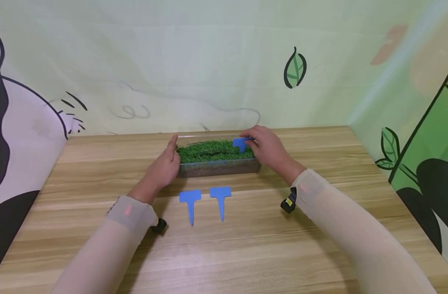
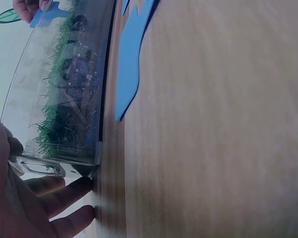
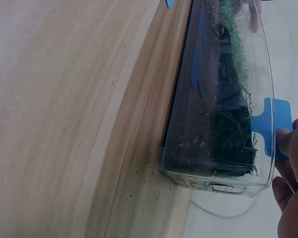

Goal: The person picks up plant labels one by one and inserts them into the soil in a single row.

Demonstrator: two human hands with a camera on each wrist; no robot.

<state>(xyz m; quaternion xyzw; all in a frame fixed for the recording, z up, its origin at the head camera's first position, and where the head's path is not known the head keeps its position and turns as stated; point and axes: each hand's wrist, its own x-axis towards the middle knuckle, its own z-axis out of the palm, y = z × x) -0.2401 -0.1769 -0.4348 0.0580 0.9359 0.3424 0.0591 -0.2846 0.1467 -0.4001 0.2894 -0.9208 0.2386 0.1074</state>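
My right hand [image 1: 267,148] pinches the head of a blue T-shaped plant label [image 1: 240,143] between thumb and fingers. Its stem goes down into the green grass [image 1: 209,150] near the right end of a clear rectangular planter box [image 1: 220,168]; the tip is hidden. In the right wrist view, the label's head [image 3: 283,116] stands about level with the box's rim. At the box's left end, my left hand [image 1: 166,166] rests against the wall, its fingers [image 2: 64,198] spread and fairly straight. Two more blue plant labels [image 1: 190,196] [image 1: 220,192] lie in front of the box.
The wooden table [image 1: 238,253] runs back to a printed wall cloth [image 1: 209,73]. Dark soil [image 3: 188,134] shows through the box wall under the grass. A few dark crumbs [image 3: 144,191] lie on the wood near the box's right corner.
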